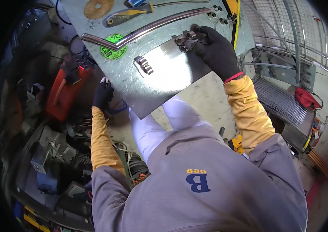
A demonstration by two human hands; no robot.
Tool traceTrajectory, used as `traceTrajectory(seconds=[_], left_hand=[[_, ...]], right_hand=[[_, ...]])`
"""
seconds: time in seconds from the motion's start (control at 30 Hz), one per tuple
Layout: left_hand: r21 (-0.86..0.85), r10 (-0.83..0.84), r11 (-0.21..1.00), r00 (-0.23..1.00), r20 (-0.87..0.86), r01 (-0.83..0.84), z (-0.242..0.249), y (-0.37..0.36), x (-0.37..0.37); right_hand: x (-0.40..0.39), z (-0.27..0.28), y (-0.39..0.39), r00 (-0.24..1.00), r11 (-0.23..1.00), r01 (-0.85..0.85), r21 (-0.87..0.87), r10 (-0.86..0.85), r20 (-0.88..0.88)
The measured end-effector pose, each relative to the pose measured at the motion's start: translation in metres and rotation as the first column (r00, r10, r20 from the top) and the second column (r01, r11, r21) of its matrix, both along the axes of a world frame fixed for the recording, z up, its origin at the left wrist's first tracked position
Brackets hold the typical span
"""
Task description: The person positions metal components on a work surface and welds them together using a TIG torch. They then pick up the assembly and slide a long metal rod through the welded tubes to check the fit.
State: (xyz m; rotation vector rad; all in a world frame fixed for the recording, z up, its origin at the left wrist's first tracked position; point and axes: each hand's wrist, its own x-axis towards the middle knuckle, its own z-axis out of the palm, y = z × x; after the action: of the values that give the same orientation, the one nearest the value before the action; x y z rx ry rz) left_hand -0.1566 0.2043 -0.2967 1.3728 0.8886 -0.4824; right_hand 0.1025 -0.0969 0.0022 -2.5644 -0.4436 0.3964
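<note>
My right hand (216, 52), in a black glove, has its fingers closed on short metal rings (185, 37) at the far edge of a flat metal plate (164, 73). A row of similar shiny rings (144, 65) sits at the plate's left side, apart from the hand. Bright light falls on the plate between the two groups. My left hand (103, 94), also gloved in black, is low beside the left edge of the metal table (123, 83). Its fingers look curled, and what they hold is hidden. A blue curved thing (117, 108) shows just below it.
A bent shiny tube (152, 28) lies across the table near a green round label (113, 48). Behind are a yellow-and-grey handled tool (130, 14), a brown disc (98, 7) and several loose rings (222, 20). An orange-red object (61, 92) stands left; a wire-mesh rack (283, 104) is right.
</note>
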Motion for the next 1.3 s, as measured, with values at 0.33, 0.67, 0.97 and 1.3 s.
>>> traceTrajectory(seconds=[0.33, 0.67, 0.97, 1.3], left_hand=[[0.384, 0.165, 0.896, 0.970, 0.177, -0.222, 0.113, -0.014, -0.125], [0.211, 0.491, 0.763, 0.759, 0.427, -0.612, 0.262, -0.061, -0.146], [0.088, 0.345, 0.902, 0.829, 0.440, -0.422, 0.326, -0.101, -0.056], [-0.009, 0.201, 0.977, 0.907, 0.370, -0.213, 0.320, -0.133, 0.014]], right_hand=[[0.004, 0.008, -0.002, 1.000, 0.989, -0.005, -0.147, 0.007, 0.008], [0.010, 0.005, -0.006, 0.998, 0.993, -0.023, -0.119, 0.015, -0.068], [0.007, 0.013, -0.002, 0.994, 0.993, 0.018, -0.120, -0.030, -0.103], [0.007, 0.012, -0.003, 0.994, 0.993, 0.000, -0.114, -0.013, -0.106]])
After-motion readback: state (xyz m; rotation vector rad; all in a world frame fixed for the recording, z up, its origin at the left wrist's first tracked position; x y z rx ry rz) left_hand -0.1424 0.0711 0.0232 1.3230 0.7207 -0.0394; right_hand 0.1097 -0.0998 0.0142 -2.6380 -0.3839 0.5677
